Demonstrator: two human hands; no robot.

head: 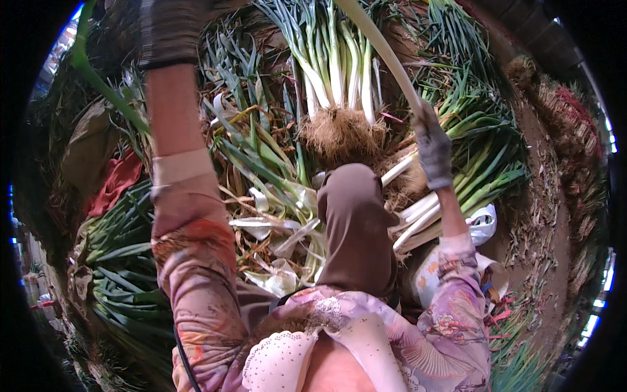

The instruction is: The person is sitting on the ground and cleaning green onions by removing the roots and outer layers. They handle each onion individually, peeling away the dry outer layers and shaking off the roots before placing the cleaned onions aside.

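My right hand (433, 147), in a grey knit glove, is closed around the lower end of a long pale green onion stalk (387, 49). The stalk slants up and left past the top of the view. My left hand (170, 32), gloved too, is raised at the upper left; it is blurred and its fingers are cut off by the frame edge, so its grip is hidden. Ahead of my knee lies a bundle of large green onions (338, 73) with bushy brown roots (345, 132) towards me. Beside my right forearm rest more green onions (421, 215) with white stems.
Stripped leaves and peelings (274, 230) litter the ground left of my knee (355, 210). Piles of green onions (125, 294) lie at the far left, near a red cloth (115, 183). A white plastic bag (482, 225) sits at the right.
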